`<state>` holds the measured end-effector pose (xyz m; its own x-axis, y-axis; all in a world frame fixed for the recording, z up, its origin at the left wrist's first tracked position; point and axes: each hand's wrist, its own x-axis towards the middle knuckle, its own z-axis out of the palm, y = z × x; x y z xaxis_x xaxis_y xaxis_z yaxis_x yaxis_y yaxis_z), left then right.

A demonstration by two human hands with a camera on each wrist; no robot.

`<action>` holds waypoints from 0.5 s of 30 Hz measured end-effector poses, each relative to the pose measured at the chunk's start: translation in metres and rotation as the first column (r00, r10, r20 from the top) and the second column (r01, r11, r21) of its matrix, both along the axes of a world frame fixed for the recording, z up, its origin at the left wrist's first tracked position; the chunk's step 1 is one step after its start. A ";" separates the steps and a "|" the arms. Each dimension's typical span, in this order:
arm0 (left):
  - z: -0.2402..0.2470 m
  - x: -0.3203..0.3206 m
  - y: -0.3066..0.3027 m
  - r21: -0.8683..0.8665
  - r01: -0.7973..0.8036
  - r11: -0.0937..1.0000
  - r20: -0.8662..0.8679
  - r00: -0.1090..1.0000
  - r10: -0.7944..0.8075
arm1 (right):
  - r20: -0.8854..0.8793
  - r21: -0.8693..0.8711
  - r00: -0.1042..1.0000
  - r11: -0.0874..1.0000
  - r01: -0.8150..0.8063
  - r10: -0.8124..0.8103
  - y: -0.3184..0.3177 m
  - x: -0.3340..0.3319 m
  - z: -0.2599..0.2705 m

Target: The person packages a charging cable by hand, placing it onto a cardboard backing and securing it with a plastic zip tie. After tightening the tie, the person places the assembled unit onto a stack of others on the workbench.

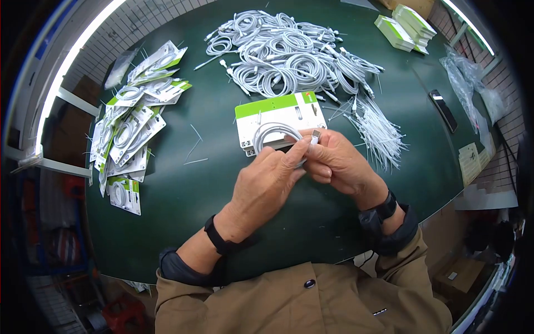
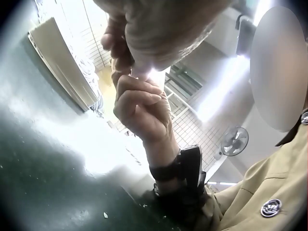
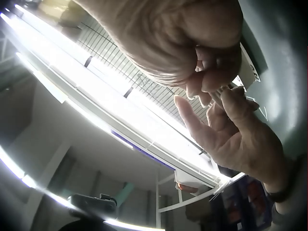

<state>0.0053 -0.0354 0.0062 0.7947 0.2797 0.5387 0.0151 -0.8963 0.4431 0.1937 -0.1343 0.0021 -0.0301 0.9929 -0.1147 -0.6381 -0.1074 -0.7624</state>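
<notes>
In the head view a coiled white cable (image 1: 269, 130) is held above a stack of white and green cards (image 1: 247, 122). The left hand (image 1: 263, 179) grips the coil's lower right side. The right hand (image 1: 346, 165) pinches the cable by its metal-tipped plug (image 1: 315, 135), close to the left fingertips. Both wrist views show the left hand (image 2: 168, 29) (image 3: 240, 139) and right hand (image 2: 144, 108) (image 3: 178, 38) meeting at the fingertips; the cable is mostly hidden there.
A heap of coiled cables (image 1: 289, 55) lies at the back, with thin white ties (image 1: 381, 133) to its right. Packaged cables (image 1: 130, 125) pile up on the left. A phone (image 1: 443, 111), plastic bags (image 1: 467, 83) and card stacks (image 1: 405, 29) are on the right.
</notes>
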 end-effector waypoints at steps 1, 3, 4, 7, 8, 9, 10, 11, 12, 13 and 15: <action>0.003 0.001 0.001 -0.019 0.020 1.000 0.058 0.998 -0.019 | 0.034 0.045 0.999 0.999 0.014 -0.015 0.001 0.000 0.004; 0.000 0.001 0.005 0.013 0.052 0.999 0.118 0.992 -0.053 | 0.085 0.015 0.992 0.996 0.088 -0.089 0.002 -0.002 0.004; -0.002 0.001 0.005 0.028 0.065 0.997 0.148 0.987 -0.069 | 0.112 -0.001 0.986 0.992 0.124 -0.123 0.001 -0.003 0.003; 0.000 0.000 0.010 0.026 0.091 0.995 0.198 0.976 -0.095 | 0.039 0.010 0.993 0.994 0.107 -0.108 0.000 -0.003 0.003; 0.001 -0.001 0.011 0.032 0.109 0.994 0.209 0.971 -0.113 | 0.019 0.014 0.994 0.994 0.109 -0.109 -0.001 -0.004 0.005; 0.003 0.000 0.011 0.011 0.112 0.994 0.220 0.969 -0.111 | 0.013 0.020 0.994 0.994 0.109 -0.110 -0.001 -0.005 0.006; 0.006 0.000 0.012 -0.008 0.115 0.993 0.231 0.967 -0.110 | 0.007 0.027 0.994 0.993 0.111 -0.111 -0.001 -0.006 0.008; 0.009 0.000 0.012 -0.027 0.119 0.993 0.242 0.964 -0.109 | 0.001 0.035 0.994 0.993 0.111 -0.112 -0.001 -0.006 0.009; 0.010 0.000 0.013 -0.048 0.125 0.991 0.247 0.963 -0.110 | 0.022 0.031 0.993 0.993 0.112 -0.113 -0.002 -0.007 0.010; 0.011 -0.001 0.015 -0.068 0.131 0.989 0.251 0.962 -0.110 | 0.044 0.028 0.992 0.993 0.113 -0.114 -0.002 -0.008 0.012; 0.012 -0.002 0.017 -0.104 0.144 0.984 0.255 0.960 -0.114 | 0.094 0.034 0.990 0.994 0.106 -0.108 -0.001 -0.009 0.013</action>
<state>0.0033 -0.0187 0.0177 0.6747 0.2585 0.6913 -0.2210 -0.8229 0.5234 0.1844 -0.1356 0.0148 0.0862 0.9928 -0.0833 -0.5686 -0.0196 -0.8224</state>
